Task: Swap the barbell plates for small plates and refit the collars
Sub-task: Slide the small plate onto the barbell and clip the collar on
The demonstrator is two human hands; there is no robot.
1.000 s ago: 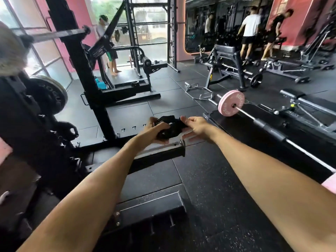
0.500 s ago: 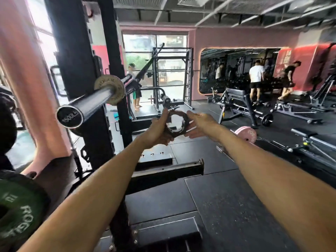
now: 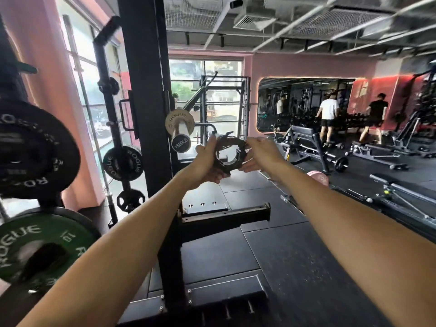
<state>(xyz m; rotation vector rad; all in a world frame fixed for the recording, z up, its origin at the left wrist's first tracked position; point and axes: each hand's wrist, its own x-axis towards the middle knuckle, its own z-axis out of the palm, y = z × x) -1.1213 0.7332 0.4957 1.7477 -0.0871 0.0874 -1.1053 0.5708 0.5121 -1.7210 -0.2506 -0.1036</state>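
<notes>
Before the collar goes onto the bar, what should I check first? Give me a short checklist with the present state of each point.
1. Collar held by both hands, left hand and right hand: ok.
2. Collar latch open: cannot tell, the ring is blurred.
3. Small plate already on the bar: ok.
4. Bar end free, with nothing on it outside the plate: ok.
5. Collar lined up with the bar end: not ok, it is held to the right of it and apart from it.
6. Plate pushed fully in against the bar's shoulder: cannot tell from this angle.
</notes>
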